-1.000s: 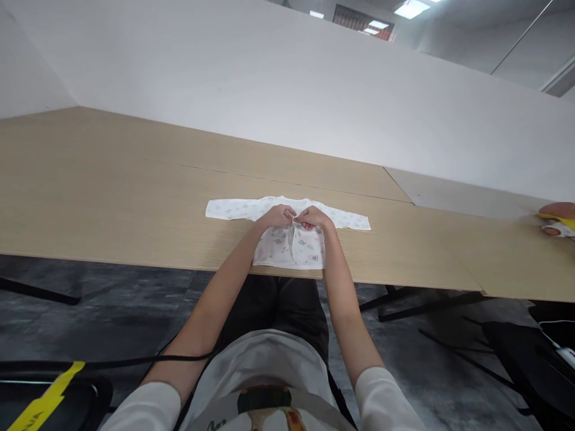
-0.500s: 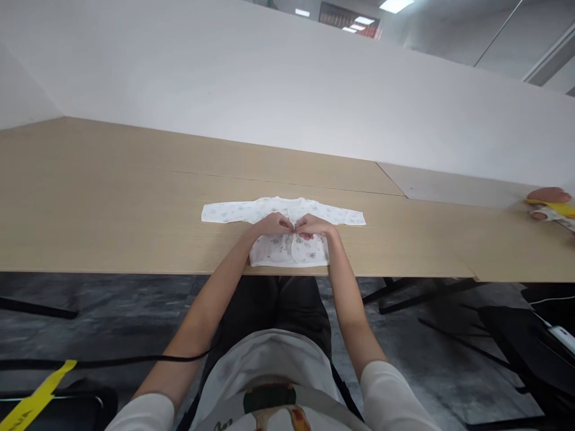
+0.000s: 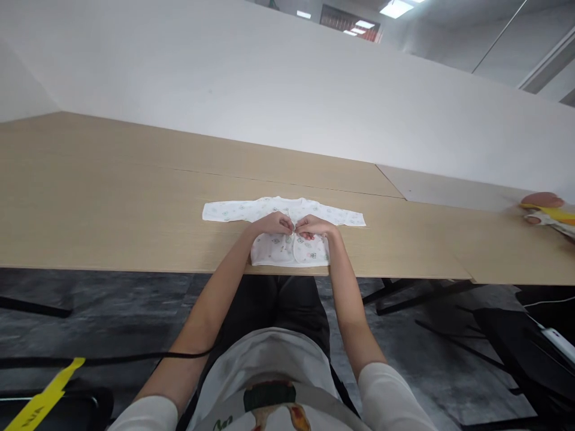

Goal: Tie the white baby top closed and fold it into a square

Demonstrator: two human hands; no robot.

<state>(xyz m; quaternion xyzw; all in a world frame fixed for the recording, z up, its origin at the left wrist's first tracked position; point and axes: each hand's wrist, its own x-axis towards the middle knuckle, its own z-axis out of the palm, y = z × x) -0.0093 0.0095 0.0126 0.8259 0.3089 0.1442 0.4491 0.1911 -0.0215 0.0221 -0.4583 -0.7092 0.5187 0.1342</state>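
Note:
A small white baby shirt (image 3: 278,248) with a scattered print lies spread on the table, its sleeves stretched out to both sides and its hem near the front edge. My left hand (image 3: 276,223) pinches the front opening at the middle of the chest. From the other side, my right hand (image 3: 313,227) pinches the same opening, its fingertips almost meeting those of the left. Whatever fastener lies between the fingertips is too small and covered to make out.
The light wooden table (image 3: 112,209) runs along a white partition (image 3: 224,78). Colourful cloth items (image 3: 545,206) lie at its far right. A black chair (image 3: 507,353) stands below right. A black strap with a yellow tag (image 3: 49,395) crosses at lower left.
Both hands stay at the front opening of the shirt, with only slight finger movement. The lower front flaps lie a little differently, and the camera view has shifted slightly.

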